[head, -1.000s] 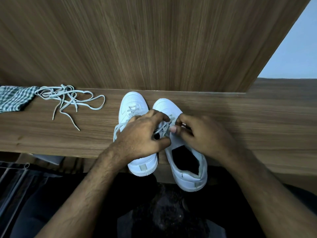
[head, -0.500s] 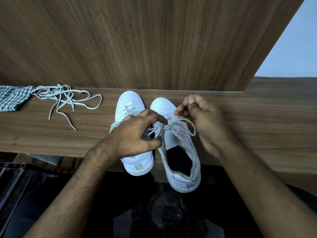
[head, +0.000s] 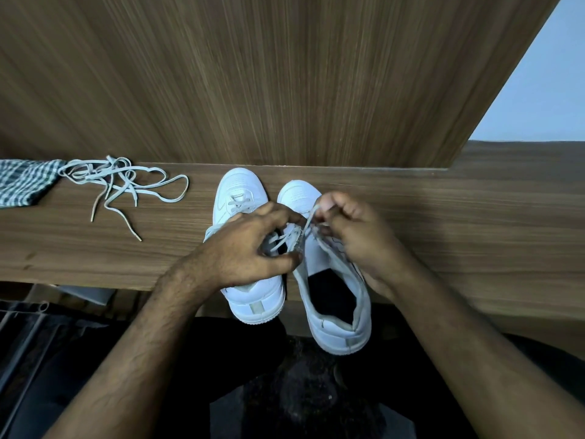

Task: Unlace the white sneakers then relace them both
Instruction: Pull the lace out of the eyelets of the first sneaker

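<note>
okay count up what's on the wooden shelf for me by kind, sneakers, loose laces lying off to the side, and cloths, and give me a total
White sneakers: 2, left sneaker and right sneaker
Loose lace pile: 1 tangle; the number of laces in it cannot be told
Checked cloth: 1
Total: 4

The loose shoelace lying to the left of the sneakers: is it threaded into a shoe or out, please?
Out. The loose shoelace lies tangled on the wooden shelf, apart from both sneakers.
</note>
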A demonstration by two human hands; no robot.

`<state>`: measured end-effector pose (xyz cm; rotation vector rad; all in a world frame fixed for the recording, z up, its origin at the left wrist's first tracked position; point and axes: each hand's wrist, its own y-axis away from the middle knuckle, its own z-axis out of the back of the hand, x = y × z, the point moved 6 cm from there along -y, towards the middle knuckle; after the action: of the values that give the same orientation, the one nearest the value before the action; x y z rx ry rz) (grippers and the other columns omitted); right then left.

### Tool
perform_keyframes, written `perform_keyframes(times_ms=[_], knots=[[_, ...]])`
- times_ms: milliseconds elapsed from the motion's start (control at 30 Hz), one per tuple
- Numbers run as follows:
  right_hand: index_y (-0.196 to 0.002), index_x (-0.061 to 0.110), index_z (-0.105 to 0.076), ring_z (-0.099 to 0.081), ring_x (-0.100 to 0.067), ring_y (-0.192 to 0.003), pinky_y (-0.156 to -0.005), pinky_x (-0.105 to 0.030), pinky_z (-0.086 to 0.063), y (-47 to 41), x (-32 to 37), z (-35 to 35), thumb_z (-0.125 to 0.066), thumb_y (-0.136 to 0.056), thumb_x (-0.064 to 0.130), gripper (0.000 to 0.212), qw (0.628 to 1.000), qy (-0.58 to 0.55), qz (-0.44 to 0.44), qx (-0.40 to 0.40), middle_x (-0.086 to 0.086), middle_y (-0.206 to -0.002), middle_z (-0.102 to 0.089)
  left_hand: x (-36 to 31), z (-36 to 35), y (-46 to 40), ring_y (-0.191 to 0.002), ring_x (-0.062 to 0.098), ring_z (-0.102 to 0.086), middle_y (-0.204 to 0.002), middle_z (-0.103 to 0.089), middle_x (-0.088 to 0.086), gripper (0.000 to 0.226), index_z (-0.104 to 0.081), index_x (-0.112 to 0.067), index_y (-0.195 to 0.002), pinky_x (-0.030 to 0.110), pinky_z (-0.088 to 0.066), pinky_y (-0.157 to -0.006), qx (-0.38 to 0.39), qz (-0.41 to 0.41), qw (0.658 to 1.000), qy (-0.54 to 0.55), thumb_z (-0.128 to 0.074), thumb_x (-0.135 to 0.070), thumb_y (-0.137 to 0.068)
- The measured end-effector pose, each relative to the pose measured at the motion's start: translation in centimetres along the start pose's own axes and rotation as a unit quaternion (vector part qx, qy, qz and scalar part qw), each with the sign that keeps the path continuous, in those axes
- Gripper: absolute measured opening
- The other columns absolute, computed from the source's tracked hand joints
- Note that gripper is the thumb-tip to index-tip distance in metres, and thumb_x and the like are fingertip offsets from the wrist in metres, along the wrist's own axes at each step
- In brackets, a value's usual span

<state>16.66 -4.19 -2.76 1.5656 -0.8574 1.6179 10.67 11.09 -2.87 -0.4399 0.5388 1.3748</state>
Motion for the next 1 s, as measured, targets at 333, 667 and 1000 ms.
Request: perform_keyframes(times_ms=[333,667,1000], knots=[[-0.095,0.029,-0.067,-0.051,-0.006,-0.074,-0.058,-0.031,-0.036,0.4,0.9,0.7,-0.057,-0.097,0.052,0.025,0.851,0.511,0.112,0.041,0.011,-0.085,-0.051,0.2,-0.1,-0.1,-0.113,0.01,-0.062,-0.124,-0.056,-0.018,0.055,-0.057,-0.041,-0.129,0.043,-0.05,-0.098,0.006,0.001,1.0,-0.008,-0.061,-0.063,-0.079],[-0.089,0.02,-0.054,-0.064,-0.018,-0.086,-0.084,-0.033,-0.053,0.3,3.1,1.3,-0.049,-0.101,0.026,0.014,0.929,-0.365,0.056,0.0,-0.015,-0.087,-0.067,0.3,-0.1,-0.1,-0.111,0.009,-0.062,-0.124,-0.055,-0.017,0.053,-0.057,-0.042,-0.128,0.042,-0.049,-0.097,0.003,-0.002,1.0,-0.002,-0.063,-0.059,-0.078],[-0.145,0.021,-0.046,-0.049,-0.024,-0.126,-0.102,-0.043,-0.038,-0.1,-1.0,2.6,-0.057,-0.097,0.048,0.056,0.869,0.489,0.0,-0.07,-0.004,-0.132,-0.051,-0.6,-0.3,-0.1,-0.097,0.001,-0.06,-0.108,-0.057,-0.017,0.044,-0.061,-0.039,-0.117,0.04,-0.047,-0.094,-0.057,0.02,0.998,-0.032,-0.049,-0.068,-0.085]])
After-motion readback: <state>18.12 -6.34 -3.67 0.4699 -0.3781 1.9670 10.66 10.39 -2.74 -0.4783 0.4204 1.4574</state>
